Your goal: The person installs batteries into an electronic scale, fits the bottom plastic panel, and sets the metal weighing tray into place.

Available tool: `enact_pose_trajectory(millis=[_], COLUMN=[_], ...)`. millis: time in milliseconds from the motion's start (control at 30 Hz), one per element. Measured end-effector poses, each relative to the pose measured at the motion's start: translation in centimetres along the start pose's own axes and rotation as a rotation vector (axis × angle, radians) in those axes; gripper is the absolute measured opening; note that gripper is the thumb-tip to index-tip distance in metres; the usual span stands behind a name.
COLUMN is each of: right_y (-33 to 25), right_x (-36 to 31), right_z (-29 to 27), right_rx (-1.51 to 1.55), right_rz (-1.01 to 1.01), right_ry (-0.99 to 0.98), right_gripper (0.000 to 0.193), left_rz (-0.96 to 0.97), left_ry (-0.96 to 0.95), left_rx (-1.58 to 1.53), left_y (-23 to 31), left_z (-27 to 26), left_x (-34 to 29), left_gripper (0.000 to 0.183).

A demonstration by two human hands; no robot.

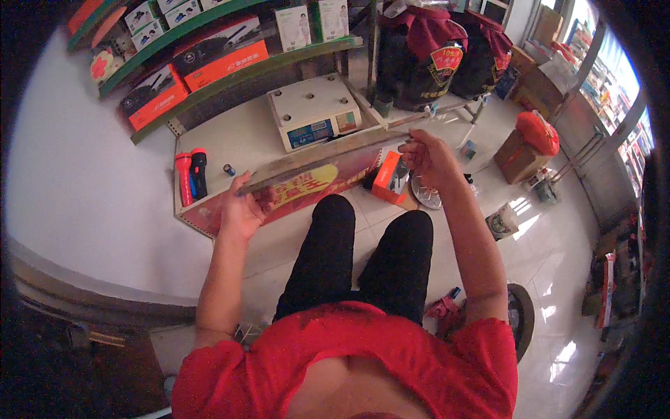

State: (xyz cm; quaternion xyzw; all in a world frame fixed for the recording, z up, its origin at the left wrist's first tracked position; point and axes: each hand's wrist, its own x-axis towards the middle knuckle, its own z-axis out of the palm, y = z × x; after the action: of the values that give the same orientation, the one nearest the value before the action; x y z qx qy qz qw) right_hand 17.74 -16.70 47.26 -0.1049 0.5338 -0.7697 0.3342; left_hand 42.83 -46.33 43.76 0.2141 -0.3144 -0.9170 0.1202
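A long, flat grey strip (322, 158) stretches between my two hands, in front of the low shelf. My left hand (246, 211) is closed on its left end, and the fingers of my right hand (430, 158) pinch its right end, slightly higher and farther away. Behind the strip, a white weighing scale (314, 110) with a display sits on the low shelf (234, 126). Near my left hand lie a red flashlight (185, 176), a black flashlight (199, 172) and a small dark cylinder (229, 169). The red printed front panel (335, 183) is partly hidden by the strip.
Boxed goods (220, 50) fill green-edged shelves above. Dark jars (422, 63) with maroon covers stand at the far right. On the tiled floor are an orange-black box (391, 178), a carton (516, 155) under a red bag and a small pail (502, 222).
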Motion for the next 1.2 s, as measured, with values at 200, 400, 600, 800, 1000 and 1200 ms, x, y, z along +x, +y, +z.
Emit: enact_pose_trajectory(millis=[200, 400, 600, 800, 1000, 1200], right_y=[0.3, -2.1, -2.4, 0.8, 2.9, 4.6], right_x=[2.4, 6.9, 6.8, 6.7, 7.3, 8.3], right_z=[2.0, 2.1, 3.2, 0.3, -1.7, -1.9], right_rx=[-0.085, 0.199, 0.263, 0.348, 0.427, 0.435], right_rz=[0.109, -0.05, -0.149, -0.11, -0.1, -0.094], right_ry=[0.134, -0.039, -0.114, -0.007, -0.038, -0.044], right_gripper=[0.021, 0.019, 0.022, 0.024, 0.02, 0.02], left_rz=[-0.041, 0.085, 0.123, 0.202, 0.192, 0.171], left_ry=[0.071, -0.037, 0.166, 0.049, -0.022, -0.077], left_rx=[-0.134, -0.176, -0.084, -0.218, -0.354, -0.382], left_y=[2.8, 5.2, 4.0, 4.7, 6.8, 7.4], left_z=[-1.7, 1.8, 3.6, 1.8, 2.9, 4.0], left_x=[1.1, 1.5, 2.0, 2.0, 1.2, 0.0], left_gripper=[0.025, 0.024, 0.021, 0.026, 0.033, 0.035])
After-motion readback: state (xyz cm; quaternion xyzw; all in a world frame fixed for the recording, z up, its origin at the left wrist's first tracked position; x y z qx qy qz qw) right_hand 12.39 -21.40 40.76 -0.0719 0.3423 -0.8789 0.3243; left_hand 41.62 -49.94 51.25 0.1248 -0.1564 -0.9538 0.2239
